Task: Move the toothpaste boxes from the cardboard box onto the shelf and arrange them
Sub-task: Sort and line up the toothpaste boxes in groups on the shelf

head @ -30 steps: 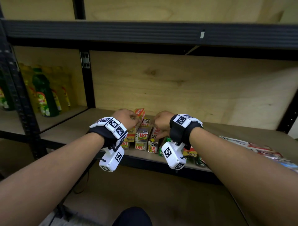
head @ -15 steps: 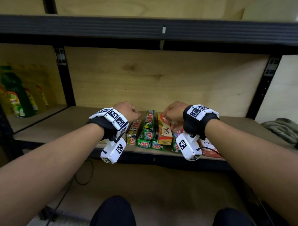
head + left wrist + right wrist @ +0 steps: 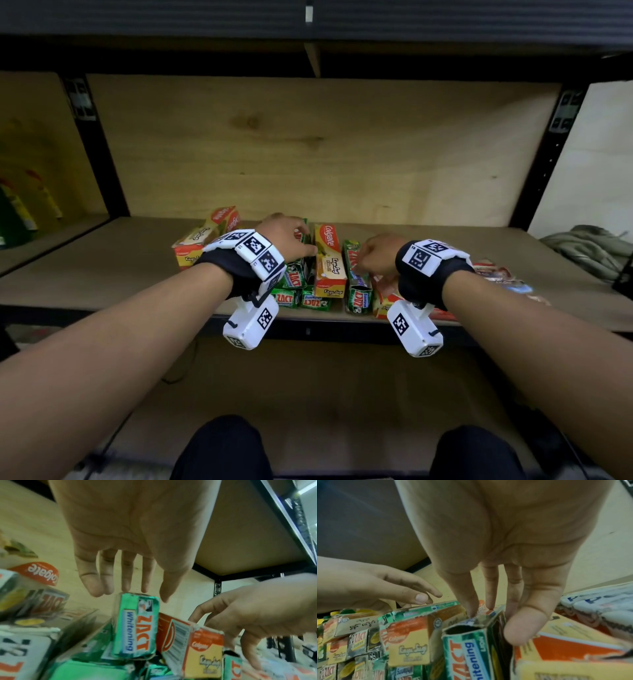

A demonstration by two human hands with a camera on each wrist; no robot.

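Several toothpaste boxes lie in a cluster at the front of the wooden shelf (image 3: 102,267). An orange Colgate box (image 3: 329,260) lies in the middle, with green Zact boxes (image 3: 291,279) on both sides. Another Colgate box (image 3: 205,236) sits at the left. My left hand (image 3: 305,245) hovers with straight fingers over a green Zact box (image 3: 137,626), its fingertips (image 3: 144,589) at the box's far end. My right hand (image 3: 359,263) pinches a green Zact box (image 3: 471,642) with an open end, thumb on one side and fingers on the other. No cardboard box is in view.
Flat white and red packs (image 3: 507,277) lie on the shelf right of the cluster, and a grey cloth (image 3: 589,246) sits at the far right. Green and yellow bottles (image 3: 20,212) stand in the left bay behind a black upright (image 3: 99,147). A dark upper shelf beam (image 3: 205,17) hangs overhead.
The view has swung right and moved closer. Both hands have gone from closed fists over the boxes to spread fingers, one on each side of the orange Colgate box.
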